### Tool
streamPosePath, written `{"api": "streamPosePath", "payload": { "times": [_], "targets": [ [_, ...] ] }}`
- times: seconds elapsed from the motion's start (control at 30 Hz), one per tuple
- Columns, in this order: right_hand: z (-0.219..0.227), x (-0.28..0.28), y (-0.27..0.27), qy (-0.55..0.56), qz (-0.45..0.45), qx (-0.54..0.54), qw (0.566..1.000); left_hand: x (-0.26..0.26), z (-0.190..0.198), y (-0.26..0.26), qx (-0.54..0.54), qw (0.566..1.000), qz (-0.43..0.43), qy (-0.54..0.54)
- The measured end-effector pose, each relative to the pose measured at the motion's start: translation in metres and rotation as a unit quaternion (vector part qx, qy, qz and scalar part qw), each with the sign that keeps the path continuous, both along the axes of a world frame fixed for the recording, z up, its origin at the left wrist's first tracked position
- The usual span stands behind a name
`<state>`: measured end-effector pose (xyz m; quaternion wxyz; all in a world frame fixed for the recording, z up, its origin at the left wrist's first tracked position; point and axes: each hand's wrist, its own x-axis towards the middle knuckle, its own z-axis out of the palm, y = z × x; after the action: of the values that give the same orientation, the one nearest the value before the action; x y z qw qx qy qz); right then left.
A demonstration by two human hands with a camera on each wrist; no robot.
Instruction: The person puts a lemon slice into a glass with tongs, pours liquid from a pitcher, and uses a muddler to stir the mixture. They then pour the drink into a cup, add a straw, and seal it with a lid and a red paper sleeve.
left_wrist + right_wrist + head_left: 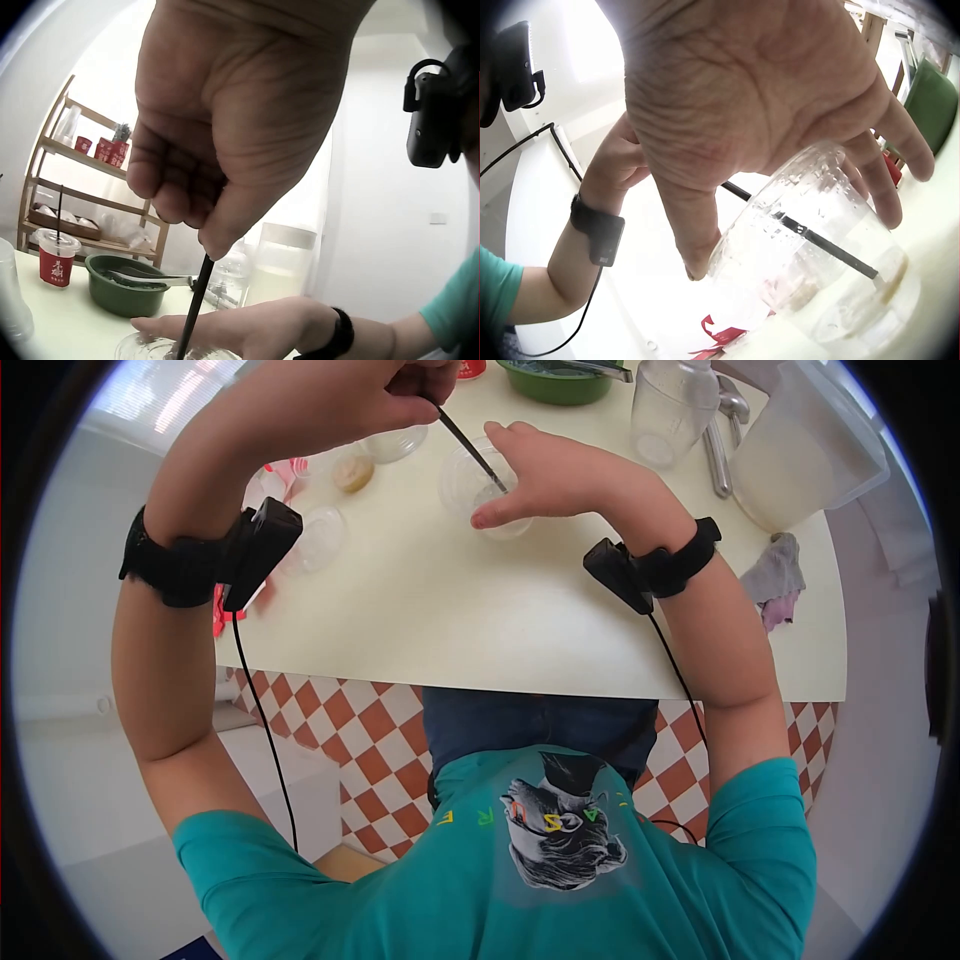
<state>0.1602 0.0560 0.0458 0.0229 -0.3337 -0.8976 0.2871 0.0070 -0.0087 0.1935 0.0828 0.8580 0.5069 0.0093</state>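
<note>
clear plastic cup [832,214]: upper middle of the head frame, on the pale surface [560,620]; no writing made out on it; droplets on its wall. dark straw [465,442]: slants into the cup, lower end inside. left hand [232,120]: above the cup, fingertips pinched together on the straw. right hand [545,470]: thumb and fingers set apart, clasped around the cup near its rim, covering part of it.

red cup [56,266]: left of the left wrist frame, lidded, straw inserted; white characters, too small to read surely.

green bowl [565,388]: top of the head frame, beyond the cup, utensil handle across its rim. glass jar [665,410], metal utensil [717,460], frosted pitcher [815,455]: upper right. grey cloth [775,568]: right edge of the surface. teal shirt [420,900]: bottom; coloured letters, "f", "r", "s" legible, upside down.
</note>
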Motion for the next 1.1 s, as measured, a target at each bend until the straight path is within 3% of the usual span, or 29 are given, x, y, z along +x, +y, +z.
{"api": "streamPosePath", "payload": {
  "times": [0.17,0.23,0.43,0.47,0.53,0.6,0.7,0.77,0.8,0.9,0.97,1.03,1.1],
  "targets": [
    [-0.003,-0.003,0.002,-0.002,0.004,0.008,1.0,-0.01,-0.024,0.014,0.016,1.0,0.005,0.002],
    [-0.002,-0.003,0.001,-0.002,0.005,0.003,1.0,-0.012,-0.027,0.016,-0.02,0.998,0.059,-0.031],
    [-0.003,-0.005,0.0,0.005,0.008,0.018,1.0,-0.026,-0.029,0.008,-0.019,0.996,0.037,-0.075],
    [-0.003,-0.004,0.0,0.007,0.004,0.02,1.0,-0.034,-0.03,0.007,-0.02,0.997,0.041,-0.07],
    [-0.002,-0.004,-0.001,0.015,0.005,0.02,1.0,-0.063,-0.029,0.004,-0.009,0.979,0.068,-0.19],
    [-0.001,-0.004,-0.002,0.015,0.001,0.014,1.0,-0.091,-0.021,-0.005,0.01,0.975,0.106,-0.193],
    [-0.002,-0.003,0.0,0.015,0.002,0.014,1.0,-0.172,-0.043,-0.009,0.08,0.966,0.159,-0.186],
    [-0.002,-0.004,0.001,0.015,0.003,0.016,1.0,-0.218,-0.056,-0.018,0.061,0.947,0.313,-0.041],
    [-0.002,-0.004,0.001,0.013,0.002,0.016,1.0,-0.237,-0.069,-0.024,0.091,0.942,0.321,0.025],
    [-0.013,-0.002,0.003,0.081,-0.006,0.036,0.996,-0.284,-0.102,-0.039,0.077,0.92,0.376,0.08],
    [-0.014,-0.003,0.004,0.082,-0.003,0.039,0.996,-0.312,-0.118,-0.05,0.082,0.909,0.391,0.116],
    [-0.013,-0.003,0.005,0.081,-0.001,0.044,0.996,-0.332,-0.128,-0.057,0.035,0.871,0.48,0.1],
    [-0.012,-0.004,0.005,0.075,-0.02,0.048,0.996,-0.348,-0.137,-0.064,0.025,0.862,0.488,0.134]
  ]
}}
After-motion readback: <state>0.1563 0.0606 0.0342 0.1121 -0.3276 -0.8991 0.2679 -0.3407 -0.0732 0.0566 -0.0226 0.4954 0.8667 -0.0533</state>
